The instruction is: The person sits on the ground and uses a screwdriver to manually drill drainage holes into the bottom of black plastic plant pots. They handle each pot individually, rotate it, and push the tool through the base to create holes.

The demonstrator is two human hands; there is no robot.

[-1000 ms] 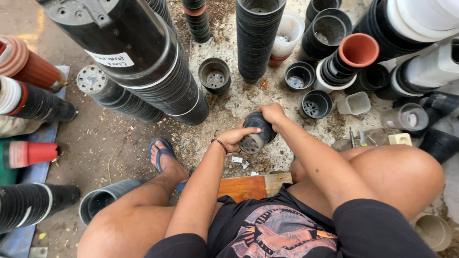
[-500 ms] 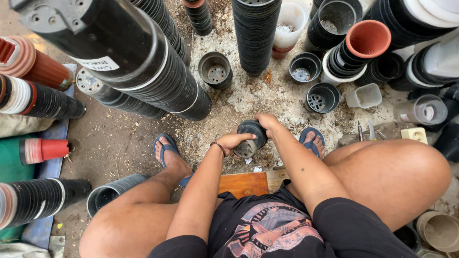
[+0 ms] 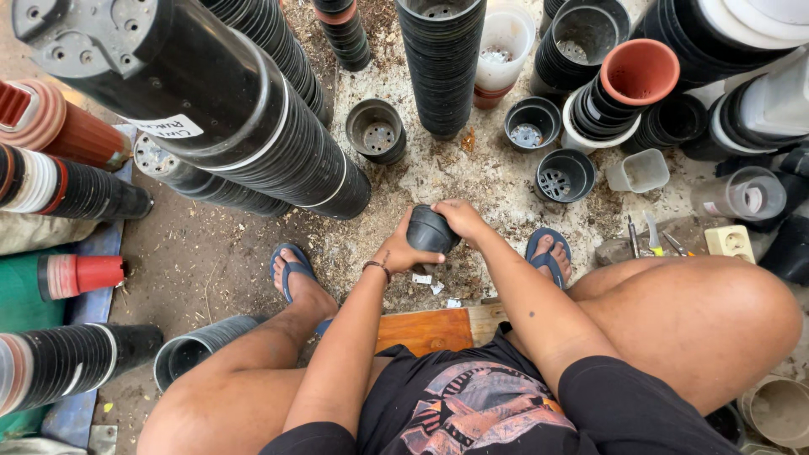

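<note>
Matt black plastic pot (image 3: 431, 229), lightly dusty; glossy black plastic pot stack (image 3: 215, 109) at upper left; smooth terracotta-coloured plastic pot (image 3: 639, 72) upper right; rough, gritty ground (image 3: 472, 173) — varnished wooden board (image 3: 425, 330) below.

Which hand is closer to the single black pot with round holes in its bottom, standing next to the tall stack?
The left hand is nearer. It grips the small black pot just below and slightly right of that holed pot. The right hand grips the same small pot from farther right.
</note>
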